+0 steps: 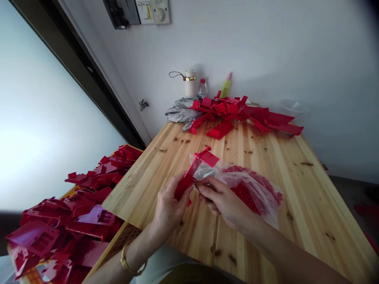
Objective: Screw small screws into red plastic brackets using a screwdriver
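A: Biggest first, go.
B: Wooden table (296,165). Then a heap of red parts (89,228) off its left edge, lower down. Smaller pile of similar pieces (227,110) along the far edge, running about to the far right corner.
A: Risk there?
B: Loose stacking. A bump could tip one off that corner.
A: Next.
B: Plastic bag (254,189) of small red bits, right of centre, mid-surface. Right forearm passes close to its near side; a snagged sleeve of plastic could drag it and spill bits.
A: Hands?
B: Left hand (171,201) gripping the lower end of a red part (189,173); right hand (222,197) has its fingertips pinched together against that part.
A: Part's where?
B: Held tilted above the near half, closer to the left edge than the right. Gripped at one end only, so a hard push from the right might twist it loose.
A: Smallest?
B: Clear packet (205,171) behind it; contents look metallic, unsure. Between the right fingertips: can't tell. If something tiny's in there, a weak pinch could drop it.
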The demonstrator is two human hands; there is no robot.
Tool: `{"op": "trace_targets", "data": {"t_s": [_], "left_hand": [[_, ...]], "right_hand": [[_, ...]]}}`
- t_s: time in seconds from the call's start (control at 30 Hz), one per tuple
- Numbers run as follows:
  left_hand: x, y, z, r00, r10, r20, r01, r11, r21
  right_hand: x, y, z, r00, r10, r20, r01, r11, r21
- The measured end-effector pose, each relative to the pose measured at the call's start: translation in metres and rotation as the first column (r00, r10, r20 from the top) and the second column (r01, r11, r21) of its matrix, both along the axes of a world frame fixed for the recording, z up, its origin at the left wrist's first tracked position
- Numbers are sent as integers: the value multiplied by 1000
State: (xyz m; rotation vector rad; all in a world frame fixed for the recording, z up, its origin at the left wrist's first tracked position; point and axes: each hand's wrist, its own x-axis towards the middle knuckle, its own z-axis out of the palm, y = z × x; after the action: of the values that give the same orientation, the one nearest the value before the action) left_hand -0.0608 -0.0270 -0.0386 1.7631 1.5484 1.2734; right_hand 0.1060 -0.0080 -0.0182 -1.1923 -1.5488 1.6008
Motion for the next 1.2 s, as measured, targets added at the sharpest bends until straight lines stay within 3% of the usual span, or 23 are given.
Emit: {"op": "trace_targets", "data": {"t_s": [0.03,0.1,0.2,0.27,0.37,0.47,0.53,0.6,0.67,0.7,0.77,0.83,0.87,0.93,1.03,1.2], "left_hand": [[-8,5,0,998,-2,-63,5,999,38],[-30,20,1,978,9,-209,20,991,135],[-73,59,0,898,152,-413,-24,954,299],[-103,91,-7,817,116,-564,46,963,264],[-137,131,-18,684,17,-729,149,975,163],[-143,147,-15,631,-23,-775,189,974,125],[-124,139,-4,674,31,-738,178,963,203],[-86,116,7,770,72,-634,175,931,319],[-35,84,12,860,-107,-500,282,915,289],[-7,69,10,853,-280,-441,407,885,226],[44,46,-1,723,-549,-419,629,775,69],[84,38,-17,638,-614,-464,674,737,-49],[97,38,-24,618,-611,-495,660,745,-95],[113,45,-37,611,-582,-537,609,779,-151],[116,55,-47,628,-573,-526,576,797,-180],[109,55,-49,728,-581,-363,601,796,-69]], "right_hand": [[-6,0,0,990,-22,-142,-4,984,-180],[-13,-4,-2,959,-71,-273,-27,940,-340],[-7,-22,-7,983,-24,-182,-14,979,-204],[5,-41,-8,998,38,-43,-41,997,-69],[27,-69,-7,987,92,133,-94,995,14],[46,-87,-7,976,52,212,-66,996,59],[58,-94,-10,975,-8,224,-6,998,59],[70,-98,-14,972,-102,213,91,994,64],[82,-100,-20,958,-220,183,208,975,84],[87,-101,-22,946,-279,167,267,959,91],[98,-102,-26,912,-381,152,370,924,96],[106,-103,-29,881,-447,152,437,894,99],[109,-104,-30,871,-467,152,457,884,101],[113,-108,-31,857,-494,149,481,869,115],[116,-112,-35,846,-516,134,501,856,129],[119,-105,-45,869,-478,129,461,876,142]]}}
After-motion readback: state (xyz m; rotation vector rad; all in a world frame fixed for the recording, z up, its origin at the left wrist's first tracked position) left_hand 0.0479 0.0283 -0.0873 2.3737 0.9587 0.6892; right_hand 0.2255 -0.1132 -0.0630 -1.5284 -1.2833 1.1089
